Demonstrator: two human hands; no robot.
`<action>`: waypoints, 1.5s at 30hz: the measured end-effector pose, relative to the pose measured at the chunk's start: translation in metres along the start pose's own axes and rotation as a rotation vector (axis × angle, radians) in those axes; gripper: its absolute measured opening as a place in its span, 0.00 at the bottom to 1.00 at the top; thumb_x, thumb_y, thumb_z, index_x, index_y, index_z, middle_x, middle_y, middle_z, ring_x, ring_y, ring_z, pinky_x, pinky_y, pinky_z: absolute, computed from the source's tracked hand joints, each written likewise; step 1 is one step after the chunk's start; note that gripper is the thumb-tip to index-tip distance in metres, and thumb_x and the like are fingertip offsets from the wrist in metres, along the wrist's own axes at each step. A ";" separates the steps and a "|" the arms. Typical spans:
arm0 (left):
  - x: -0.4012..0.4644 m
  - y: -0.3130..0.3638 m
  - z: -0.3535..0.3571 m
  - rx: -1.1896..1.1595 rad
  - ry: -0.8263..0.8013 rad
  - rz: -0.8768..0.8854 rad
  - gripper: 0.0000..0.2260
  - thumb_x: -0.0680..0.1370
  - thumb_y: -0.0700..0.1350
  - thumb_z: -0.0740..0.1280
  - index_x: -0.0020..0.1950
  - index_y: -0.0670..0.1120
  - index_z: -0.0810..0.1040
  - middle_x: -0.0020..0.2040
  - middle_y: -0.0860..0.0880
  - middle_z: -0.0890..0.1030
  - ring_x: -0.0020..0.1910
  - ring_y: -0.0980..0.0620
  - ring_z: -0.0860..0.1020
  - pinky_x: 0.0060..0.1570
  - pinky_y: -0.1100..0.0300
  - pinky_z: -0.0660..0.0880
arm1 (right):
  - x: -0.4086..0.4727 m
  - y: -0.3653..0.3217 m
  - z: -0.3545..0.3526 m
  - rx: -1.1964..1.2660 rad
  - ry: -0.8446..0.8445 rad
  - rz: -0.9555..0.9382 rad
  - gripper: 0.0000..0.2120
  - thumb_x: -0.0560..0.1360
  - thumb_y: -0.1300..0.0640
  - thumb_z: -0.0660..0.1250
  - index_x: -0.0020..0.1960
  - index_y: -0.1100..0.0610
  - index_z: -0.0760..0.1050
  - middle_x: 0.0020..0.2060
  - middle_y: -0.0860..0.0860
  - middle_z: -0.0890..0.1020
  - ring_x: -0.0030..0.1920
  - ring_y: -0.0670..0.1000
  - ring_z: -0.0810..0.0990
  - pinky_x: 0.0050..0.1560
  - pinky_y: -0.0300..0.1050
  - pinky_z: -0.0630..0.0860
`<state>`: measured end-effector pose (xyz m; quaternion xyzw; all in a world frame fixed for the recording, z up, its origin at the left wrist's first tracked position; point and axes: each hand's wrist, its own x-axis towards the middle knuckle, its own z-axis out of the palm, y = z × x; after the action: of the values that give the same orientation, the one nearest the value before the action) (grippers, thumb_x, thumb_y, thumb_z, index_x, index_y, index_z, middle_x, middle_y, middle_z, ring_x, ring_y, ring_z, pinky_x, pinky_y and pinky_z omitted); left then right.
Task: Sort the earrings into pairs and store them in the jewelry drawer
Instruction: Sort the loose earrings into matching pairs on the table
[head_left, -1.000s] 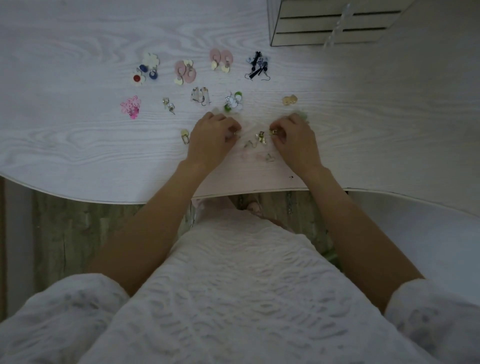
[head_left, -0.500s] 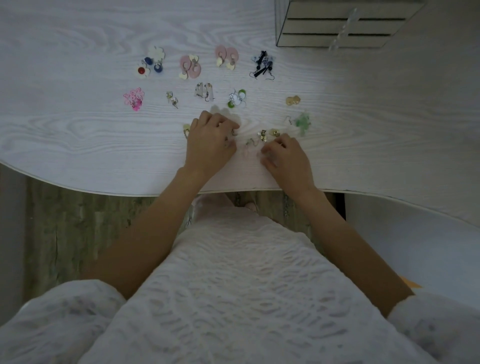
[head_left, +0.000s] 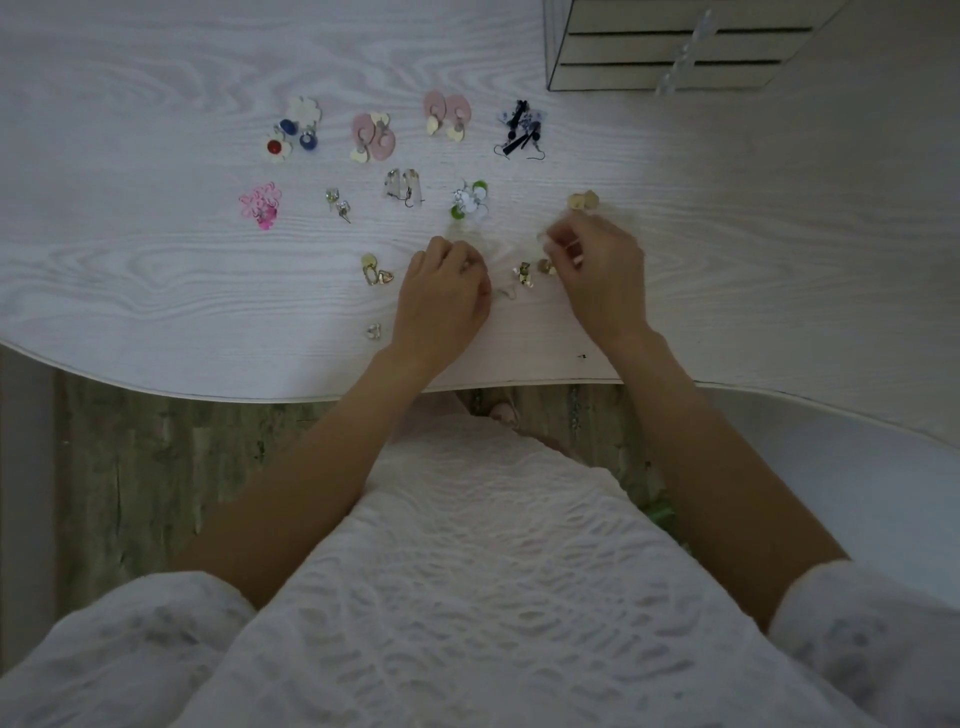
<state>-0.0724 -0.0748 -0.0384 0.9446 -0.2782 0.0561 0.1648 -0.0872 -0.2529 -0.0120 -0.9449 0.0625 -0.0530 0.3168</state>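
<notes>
A set of drawers stands at the far edge of the pale wood-grain surface, all drawers closed, so their contents cannot be seen. Earrings lie in small pairs well short of it: in the far row a flower pair, two pink pairs and a dark pair, whose long pieces run slantwise; nearer, a pink cluster, small studs, a clear pair, a green-and-white pair and a gold pair. The left hand rests knuckles-up on the surface, fingers curled under; whether it holds anything cannot be told. The right hand is blurred, its fingers pinched together on something small and pale just above the surface. Between the hands lie loose gold pieces; a gold pair and a small pale piece lie left of the left hand.
</notes>
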 end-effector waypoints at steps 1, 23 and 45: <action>0.000 -0.002 0.000 -0.032 0.025 0.023 0.05 0.73 0.42 0.66 0.42 0.41 0.78 0.45 0.45 0.80 0.44 0.44 0.74 0.43 0.58 0.64 | 0.011 -0.001 -0.001 0.011 -0.002 0.011 0.07 0.76 0.55 0.64 0.46 0.59 0.77 0.40 0.54 0.81 0.40 0.51 0.79 0.41 0.50 0.77; 0.097 0.016 0.001 -0.274 -0.206 -0.244 0.08 0.78 0.42 0.60 0.53 0.41 0.75 0.48 0.42 0.81 0.47 0.44 0.78 0.49 0.51 0.72 | 0.055 0.008 0.005 -0.064 -0.123 0.128 0.12 0.74 0.63 0.65 0.57 0.61 0.77 0.50 0.58 0.82 0.50 0.55 0.79 0.53 0.47 0.74; 0.097 0.007 0.003 -0.261 -0.210 -0.297 0.15 0.76 0.39 0.64 0.62 0.41 0.75 0.57 0.41 0.78 0.55 0.43 0.76 0.59 0.51 0.69 | 0.057 -0.003 0.015 -0.098 -0.207 0.138 0.19 0.75 0.68 0.59 0.64 0.61 0.72 0.56 0.60 0.77 0.56 0.58 0.75 0.55 0.46 0.69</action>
<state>0.0049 -0.1300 -0.0200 0.9465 -0.1567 -0.1042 0.2623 -0.0289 -0.2501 -0.0183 -0.9532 0.0968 0.0698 0.2777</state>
